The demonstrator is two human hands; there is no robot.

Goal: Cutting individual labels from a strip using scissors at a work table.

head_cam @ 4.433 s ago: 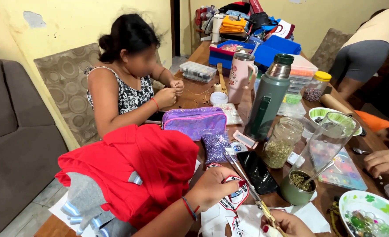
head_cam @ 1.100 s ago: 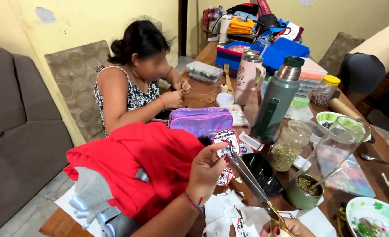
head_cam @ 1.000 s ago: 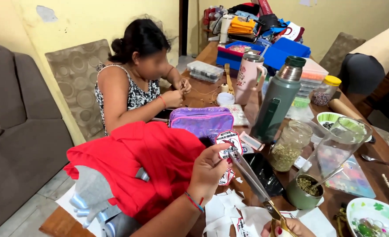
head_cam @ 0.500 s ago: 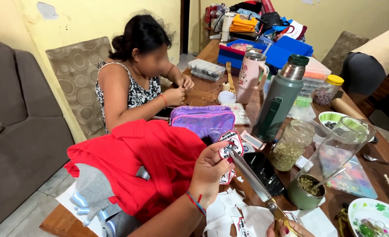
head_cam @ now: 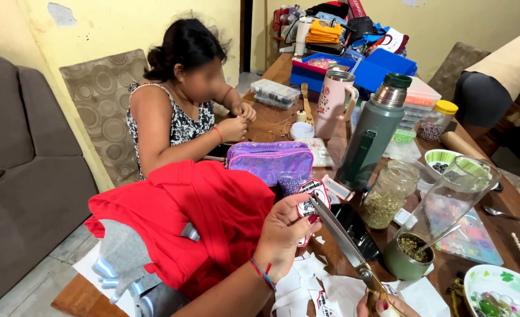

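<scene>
Head camera shows the left hand [head_cam: 286,226] pinching a small printed paper label [head_cam: 311,199] above the bench [head_cam: 271,126]. Right hand [head_cam: 377,305], closed on the handles, holds open scissors [head_cam: 342,243] whose blades touch this label, beside a red jacket [head_cam: 201,217].

There is only one view, from a camera on the person's head. It looks down and forward along a long wooden table [head_cam: 271,126], with the green thermos [head_cam: 372,132] near the middle of the picture as landmark. The camera is close to the near end: the left hand [head_cam: 283,235] appears large just below and left of the thermos. Beyond and left of the thermos sits another person [head_cam: 183,111]. Far left of it stand a grey sofa [head_cam: 19,188] and a yellow wall [head_cam: 95,29].
</scene>
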